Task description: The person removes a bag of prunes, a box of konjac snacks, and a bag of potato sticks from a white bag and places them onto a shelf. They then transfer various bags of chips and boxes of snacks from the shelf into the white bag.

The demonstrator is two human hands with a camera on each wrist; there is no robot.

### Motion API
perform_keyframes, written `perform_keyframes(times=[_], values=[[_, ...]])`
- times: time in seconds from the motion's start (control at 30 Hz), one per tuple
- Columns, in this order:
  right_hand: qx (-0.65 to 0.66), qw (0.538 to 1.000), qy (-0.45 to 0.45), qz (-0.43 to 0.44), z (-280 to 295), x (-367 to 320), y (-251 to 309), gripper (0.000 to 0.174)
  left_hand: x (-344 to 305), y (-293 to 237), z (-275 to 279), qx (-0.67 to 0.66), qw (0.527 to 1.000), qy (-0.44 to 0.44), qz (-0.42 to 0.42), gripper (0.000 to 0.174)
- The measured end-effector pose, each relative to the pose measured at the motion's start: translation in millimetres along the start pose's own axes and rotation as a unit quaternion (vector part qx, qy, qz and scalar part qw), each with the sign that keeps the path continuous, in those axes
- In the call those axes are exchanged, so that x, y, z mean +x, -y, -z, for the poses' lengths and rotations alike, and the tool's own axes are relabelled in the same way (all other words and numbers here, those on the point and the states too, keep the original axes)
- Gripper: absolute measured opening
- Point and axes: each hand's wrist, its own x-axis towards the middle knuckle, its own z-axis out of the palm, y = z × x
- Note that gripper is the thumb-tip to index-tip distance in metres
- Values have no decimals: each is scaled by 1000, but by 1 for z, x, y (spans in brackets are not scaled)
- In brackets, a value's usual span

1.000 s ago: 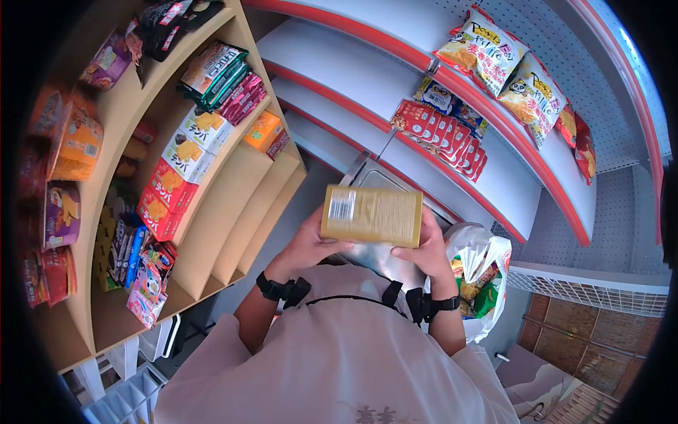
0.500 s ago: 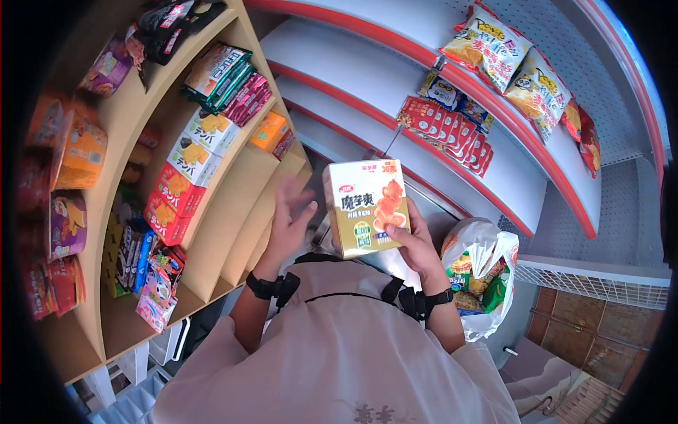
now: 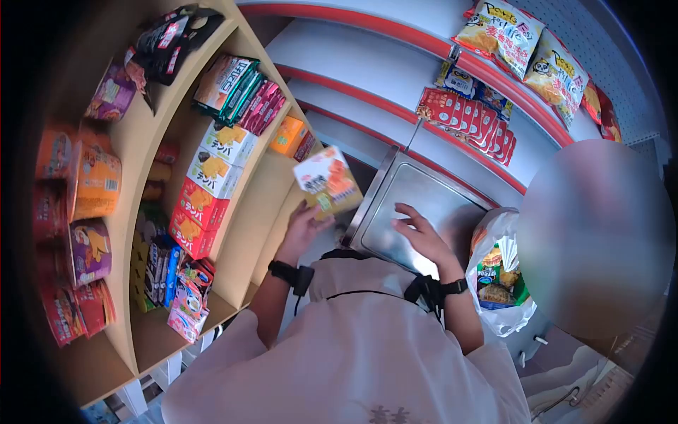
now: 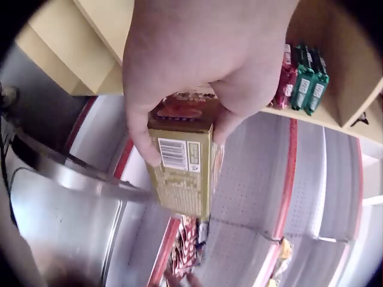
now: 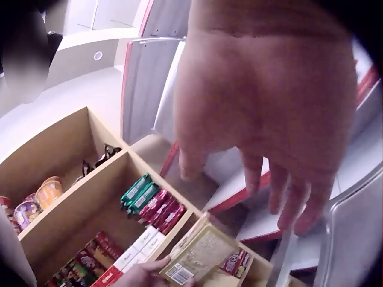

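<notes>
My left hand (image 3: pixel 302 232) grips a white-and-gold snack box (image 3: pixel 329 177) by its lower edge, in front of the wooden shelf. In the left wrist view, thumb and fingers pinch the box (image 4: pixel 182 170) from two sides, and a barcode shows on its gold face. My right hand (image 3: pixel 429 244) holds nothing, its fingers loosely spread over the metal counter top (image 3: pixel 424 201). Close to the held box, an orange box (image 3: pixel 288 136) stands on a wooden shelf tier.
Wooden shelves (image 3: pixel 127 283) at left carry cup noodles, biscuit boxes (image 3: pixel 200 201) and packets. Red-edged white shelves ahead hold chip bags (image 3: pixel 498 35) and red packets (image 3: pixel 466 116). A white plastic bag (image 3: pixel 494 283) of snacks is at my right. A blurred oval covers the far right.
The box has passed from both hands to the right, then into the left hand, and moved left toward the wooden shelf. My right hand has let go. The view has turned slightly.
</notes>
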Motion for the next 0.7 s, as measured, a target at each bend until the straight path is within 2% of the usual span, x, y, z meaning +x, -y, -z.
perform_keyframes(times=[0.03, 0.1, 0.13, 0.2, 0.27, 0.33, 0.4, 0.5, 0.53, 0.57, 0.63, 0.67, 0.7], values=[[-18, 1000, -16, -14, 12, -6, -9, 60, 19, -5, 19, -22, 998, -44, -41, 45], [-3, 997, -69, -26, 27, -23, -29, 47, 52, -21, 53, -45, 992, -98, -60, 37], [-24, 994, -99, -34, 33, -34, -36, 44, 63, -30, 61, -43, 993, -95, -60, 37], [-41, 989, -136, -40, 42, -55, -51, 42, 84, -51, 71, -76, 979, -133, -136, 34], [12, 977, -186, -100, 46, -77, -65, 37, 111, -67, 86, -67, 975, -149, -152, 34], [28, 971, -206, -118, 45, -98, -70, 35, 142, -80, 103, -59, 971, -165, -165, 33], [40, 963, -230, -137, 42, -118, -74, 32, 174, -90, 120, 38, 948, -266, -171, 35], [124, 945, -271, -131, 40, -146, -88, 32, 205, -102, 129, 76, 943, -264, -190, 35], [133, 939, -289, -132, 38, -154, -87, 32, 211, -98, 136, 111, 932, -264, -221, 36], [136, 936, -295, -133, 36, -162, -88, 32, 205, -100, 121, 114, 934, -258, -218, 36], [148, 915, -339, -159, 34, -177, -92, 31, 196, -104, 92, 69, 905, -354, -224, 37], [153, 908, -356, -159, 33, -185, -97, 30, 204, -106, 104, 47, 915, -344, -207, 36], [158, 902, -366, -164, 32, -190, -101, 30, 199, -108, 123, 482, 790, -345, -155, 36]])
